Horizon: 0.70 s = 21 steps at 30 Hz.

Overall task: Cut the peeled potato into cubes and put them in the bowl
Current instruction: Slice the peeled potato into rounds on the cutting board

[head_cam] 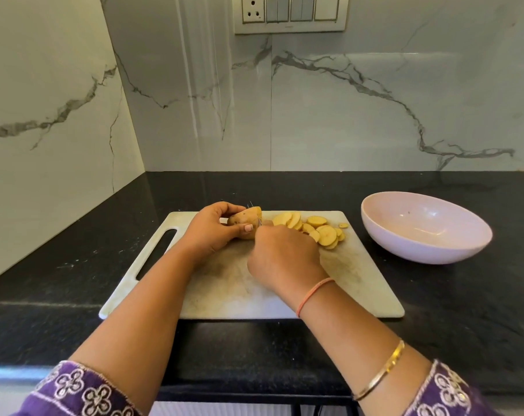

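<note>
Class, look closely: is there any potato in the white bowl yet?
No: the bowl holds no potato, and the cut potato slices all lie on the cutting board.

Soft, even light is illuminating the scene. Vertical glare streaks are reflecting off the marble wall (200, 85). Wide-angle distortion is curving lines near the frame edges.

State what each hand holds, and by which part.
The left hand grips the potato by its uncut end. The right hand grips a knife by its handle, hidden in the fist.
</note>
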Each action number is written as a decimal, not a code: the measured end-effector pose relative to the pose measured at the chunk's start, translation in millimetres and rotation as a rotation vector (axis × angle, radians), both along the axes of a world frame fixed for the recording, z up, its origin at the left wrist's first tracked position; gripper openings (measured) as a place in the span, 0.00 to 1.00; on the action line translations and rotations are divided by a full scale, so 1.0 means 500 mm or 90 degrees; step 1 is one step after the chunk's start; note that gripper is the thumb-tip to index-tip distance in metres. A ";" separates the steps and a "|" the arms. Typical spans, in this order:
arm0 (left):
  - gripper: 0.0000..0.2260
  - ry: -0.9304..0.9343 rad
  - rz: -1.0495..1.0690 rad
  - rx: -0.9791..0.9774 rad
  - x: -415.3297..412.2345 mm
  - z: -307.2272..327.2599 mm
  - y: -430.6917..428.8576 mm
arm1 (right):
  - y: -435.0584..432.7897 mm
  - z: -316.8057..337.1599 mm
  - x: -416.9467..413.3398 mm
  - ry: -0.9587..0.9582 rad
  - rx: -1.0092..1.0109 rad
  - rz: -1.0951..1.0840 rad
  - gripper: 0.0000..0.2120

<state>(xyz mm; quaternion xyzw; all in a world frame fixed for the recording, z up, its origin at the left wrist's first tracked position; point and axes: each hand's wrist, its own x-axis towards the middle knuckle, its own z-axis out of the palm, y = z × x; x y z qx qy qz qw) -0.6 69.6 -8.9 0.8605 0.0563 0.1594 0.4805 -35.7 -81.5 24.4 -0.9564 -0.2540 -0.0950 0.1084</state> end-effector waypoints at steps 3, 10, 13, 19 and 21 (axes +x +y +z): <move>0.17 0.007 0.009 0.002 0.000 -0.004 -0.004 | 0.000 -0.013 -0.005 -0.014 -0.031 0.001 0.13; 0.16 0.003 0.034 0.007 0.000 0.005 0.000 | -0.013 -0.022 -0.010 -0.001 -0.037 0.033 0.10; 0.16 0.004 0.029 0.003 0.001 0.005 -0.001 | -0.020 -0.015 -0.004 0.015 -0.038 0.045 0.08; 0.17 0.009 0.036 0.018 -0.005 0.003 -0.006 | -0.054 0.008 -0.014 0.047 -0.035 0.038 0.09; 0.17 0.007 0.038 0.018 -0.005 0.006 0.001 | -0.064 0.019 -0.019 0.045 -0.029 0.035 0.13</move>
